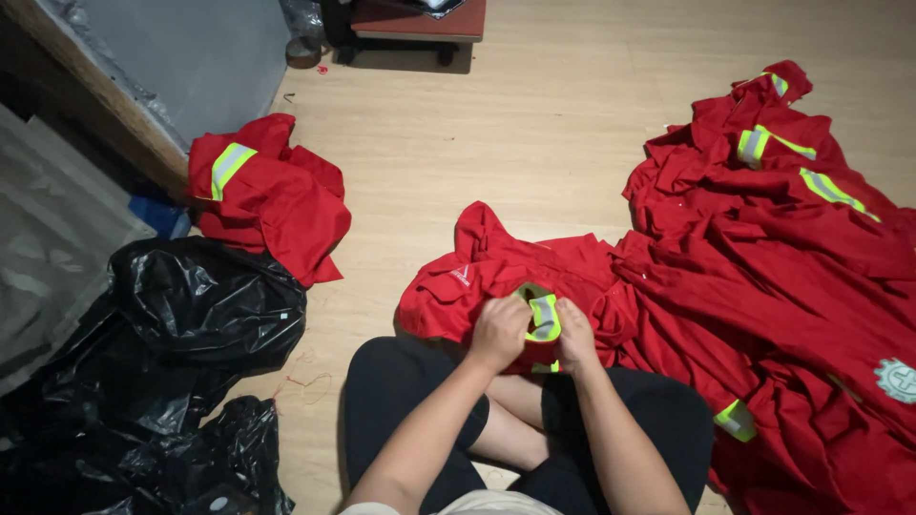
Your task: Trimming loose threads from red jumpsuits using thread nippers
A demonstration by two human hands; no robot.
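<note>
A red work garment (496, 277) with yellow-and-silver reflective bands lies on the wooden floor just in front of my crossed legs. My left hand (499, 331) and my right hand (575, 334) both pinch the same part of it, on either side of a reflective band (544, 318) that stands up between them. The fingers of both hands are closed on the cloth. The garment's collar end points away from me.
A big heap of the same red garments (792, 257) spreads over the floor at the right. One folded red garment (262, 191) lies at the left beside black plastic bags (181, 353). A wooden-edged panel (143, 76) leans at the far left; a low red stand (420, 24) sits at the top.
</note>
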